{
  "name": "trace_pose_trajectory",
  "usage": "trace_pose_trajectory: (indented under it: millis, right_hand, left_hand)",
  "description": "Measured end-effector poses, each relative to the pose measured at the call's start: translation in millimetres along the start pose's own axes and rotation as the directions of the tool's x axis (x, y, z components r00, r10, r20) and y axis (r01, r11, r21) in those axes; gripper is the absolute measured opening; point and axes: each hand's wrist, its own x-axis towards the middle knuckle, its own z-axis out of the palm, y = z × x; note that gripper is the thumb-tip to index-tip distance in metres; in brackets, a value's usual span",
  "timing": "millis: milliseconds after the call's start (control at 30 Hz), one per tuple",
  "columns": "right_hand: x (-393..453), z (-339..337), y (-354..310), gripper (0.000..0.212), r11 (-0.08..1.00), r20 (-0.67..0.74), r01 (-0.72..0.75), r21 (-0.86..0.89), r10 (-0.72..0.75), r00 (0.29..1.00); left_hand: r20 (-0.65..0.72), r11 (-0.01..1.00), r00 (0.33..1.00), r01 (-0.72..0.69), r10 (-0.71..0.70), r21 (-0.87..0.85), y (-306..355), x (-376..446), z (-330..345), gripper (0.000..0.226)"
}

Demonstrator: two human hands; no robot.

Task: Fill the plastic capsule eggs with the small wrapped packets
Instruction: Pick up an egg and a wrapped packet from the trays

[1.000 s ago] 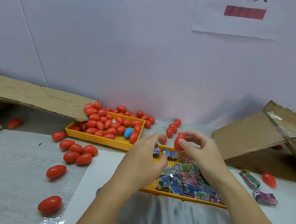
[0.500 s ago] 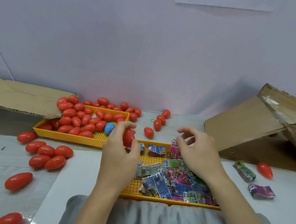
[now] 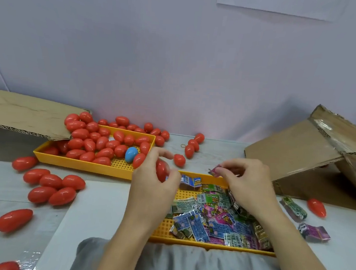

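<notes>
i see even, soft light, faint shadows, slight motion blur on both hands, and wide-angle bending at edges.

Left hand [image 3: 152,181] grips red egg [image 3: 161,170]; right hand [image 3: 247,186] pinches pink packet [image 3: 215,171] above packet tray [image 3: 186,239].

The eggs [image 3: 100,143] were seen to be smooth, glossy plastic, highlights showing on their red shells. The trays [image 3: 82,165] were of matt yellow plastic, perforated in a grid. The packets [image 3: 213,221] were wrapped in shiny printed film, crinkled. The boxes [image 3: 293,157] were of rough, matt corrugated cardboard, glossy tape laid along one flap.
</notes>
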Motion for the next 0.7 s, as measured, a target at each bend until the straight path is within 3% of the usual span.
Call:
trace_pose_trajectory:
  millis: [133,200,300,433,533,700]
  right_hand:
    - [-15,-14,-19,0.015,0.928,0.209,-0.022,0.373,-0.061,0.976]
    - [-23,-14,-22,0.019,0.9,0.265,-0.029,0.434,-0.097,0.959]
    - [-30,-12,-21,0.025,0.9,0.298,-0.038,0.435,-0.104,0.949]
    - [-32,-8,-20,0.014,0.882,0.261,-0.054,0.469,-0.08,0.962]
    - [-32,-6,-19,0.008,0.827,0.2,-0.133,0.546,0.025,0.979]
    - [-37,-6,-24,0.018,0.745,0.336,-0.292,0.599,0.097,0.937]
  left_hand:
    - [0.164,0.999,0.986,-0.046,0.042,0.02,4,-6,12,0.008]
    - [0.232,0.997,0.972,-0.046,0.032,0.056,3,-9,17,0.021]
    - [0.3,0.995,0.954,-0.038,0.009,0.093,6,-9,20,0.012]
    - [0.251,1.0,0.968,0.001,-0.006,0.019,7,-8,22,0.011]
    - [0.194,0.987,0.979,0.094,-0.067,-0.131,9,-9,23,0.018]
    - [0.143,0.938,0.983,0.156,-0.116,-0.309,10,-10,23,0.028]
